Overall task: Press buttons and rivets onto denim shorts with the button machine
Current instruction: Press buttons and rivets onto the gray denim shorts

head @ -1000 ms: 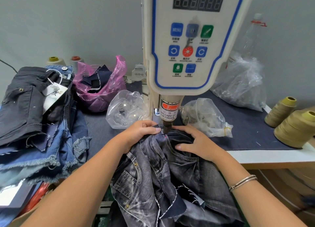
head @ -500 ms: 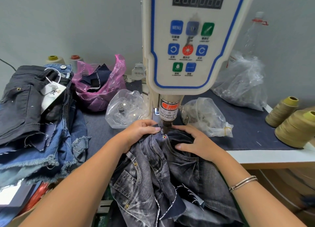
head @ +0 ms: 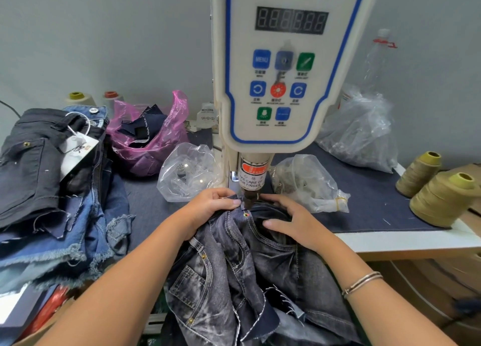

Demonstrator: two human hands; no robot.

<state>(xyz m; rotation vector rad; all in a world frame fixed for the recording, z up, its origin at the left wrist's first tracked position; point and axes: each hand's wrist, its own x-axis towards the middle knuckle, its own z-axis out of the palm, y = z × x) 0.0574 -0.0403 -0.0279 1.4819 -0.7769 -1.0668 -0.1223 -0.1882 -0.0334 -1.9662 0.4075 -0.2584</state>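
Note:
The white button machine (head: pixel 283 67) stands in the middle, its press head (head: pixel 252 175) pointing down at the pocket corner of grey washed denim shorts (head: pixel 250 273). A small rivet (head: pixel 245 215) sits on the fabric just in front of the head. My left hand (head: pixel 212 206) pinches the waistband edge left of the head. My right hand (head: pixel 291 219) rests on the shorts to the right, fingers bent over the pocket opening. The anvil under the cloth is hidden.
A pile of denim shorts (head: pixel 49 189) lies at the left, a pink bag of scraps (head: pixel 151 140) behind it. Clear bags of hardware (head: pixel 187 171) (head: pixel 309 184) flank the press head, a larger bag (head: pixel 361 132) sits back right. Thread cones (head: pixel 442 197) stand at the right.
Both hands keep the same hold on the shorts under the press head. A rivet now shows on the pocket corner. The view has tilted up slightly.

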